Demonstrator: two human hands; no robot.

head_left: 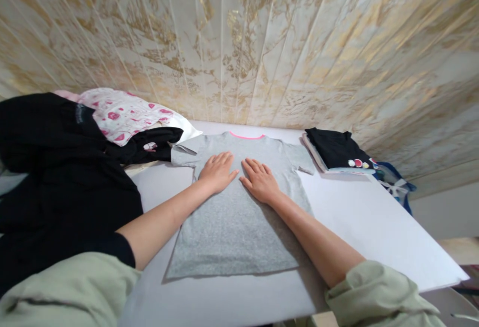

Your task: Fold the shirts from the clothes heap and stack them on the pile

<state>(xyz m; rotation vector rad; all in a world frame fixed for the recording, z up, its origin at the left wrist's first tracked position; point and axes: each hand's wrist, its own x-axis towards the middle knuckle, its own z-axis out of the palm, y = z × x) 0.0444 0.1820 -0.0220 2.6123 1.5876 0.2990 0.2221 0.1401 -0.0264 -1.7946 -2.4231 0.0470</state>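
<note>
Black heap: a loose pile of dark clothes at the far left of the table, well clear of both hands.
Patterned cloth: white with pink marks, lying behind the heap against the wall.
Left hand: flat and open, palm down on the chest of the tee, fingers spread toward the collar; it grips nothing, only presses.
Tee: grey, with a pink collar, laid flat in the middle of the table, collar toward the wall, hem toward the person, both short sleeves spread out to the sides.
Right hand: also flat and open, palm down just beside the left one, nothing pinched or held.
Table: white, bare to the right of the tee.
Stack: folded clothes, a black one on top, at the far right corner, apart from the tee.
Step in hand: to my eye, smoothing; the tee looks spread and pressed flat, and no fold has been made in it.
Next move calls for: I'd judge each hand has to slide out from the chest to a sleeve or side edge and pinch the cloth there, keeping the rest lying flat while a side comes over.
</note>
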